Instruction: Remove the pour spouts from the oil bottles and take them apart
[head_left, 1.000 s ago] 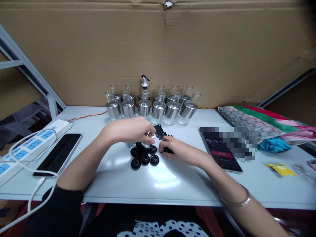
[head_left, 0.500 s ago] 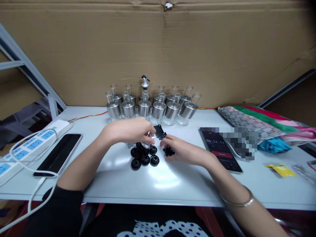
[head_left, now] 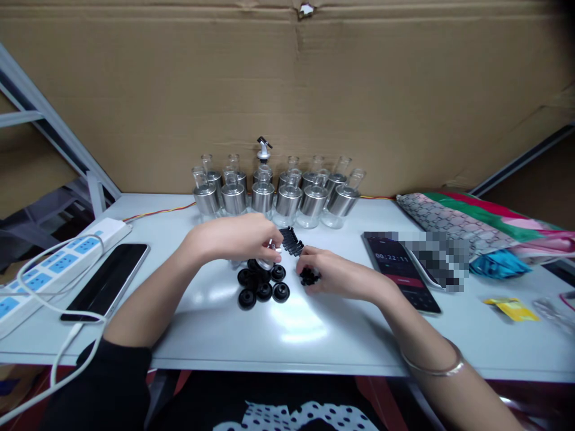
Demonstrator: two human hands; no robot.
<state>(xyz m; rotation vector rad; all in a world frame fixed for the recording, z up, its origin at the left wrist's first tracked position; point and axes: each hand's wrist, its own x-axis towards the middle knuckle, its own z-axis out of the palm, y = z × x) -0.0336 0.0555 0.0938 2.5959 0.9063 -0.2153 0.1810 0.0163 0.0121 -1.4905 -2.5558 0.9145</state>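
My left hand [head_left: 254, 236] is closed around a silver pourer spout [head_left: 272, 248], which my fingers partly cover. Just below it lies a cluster of round black stoppers [head_left: 264, 291]. My right hand [head_left: 330, 272] rests low over a small heap of black pieces [head_left: 309, 276], thumb and fingers parted on either side of it. Between and beyond my hands, several thin black tubes [head_left: 291, 241] lie side by side on the table. Glass bottles with steel sleeves [head_left: 288, 199] stand in two rows behind, and one at the back carries a pourer [head_left: 263, 149].
On the left lie a white power strip [head_left: 63, 263] with cables and a dark phone [head_left: 108, 281]. To the right are a phone showing a timer [head_left: 399, 272], a patterned cloth bag [head_left: 458, 224] and a yellow packet [head_left: 512, 309]. A cardboard wall [head_left: 157, 102] closes the back.
My right hand has shifted slightly right and down, away from the ends of the black tubes and onto the heap of small black pieces. My left hand stays in place with the spout.
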